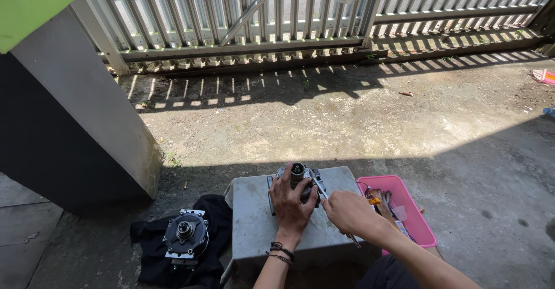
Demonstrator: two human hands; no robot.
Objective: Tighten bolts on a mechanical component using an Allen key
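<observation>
My left hand (292, 199) lies over a round grey metal machine part (298, 176) that stands on a low grey block (254, 219). Its fingers wrap the part's side. My right hand (346, 211) grips a thin silver tool (319, 188) whose tip reaches the part's right side; the tool's other end sticks out below the hand. A flat dark bar (269, 195) lies on the block just left of my left hand.
A pink plastic tray (399, 193) with several tools stands right of the block. A second round metal part (186, 236) rests on a black cloth (219, 208) to the left. A grey pillar (81, 115) rises at left; a metal slatted gate (243, 17) closes the far side.
</observation>
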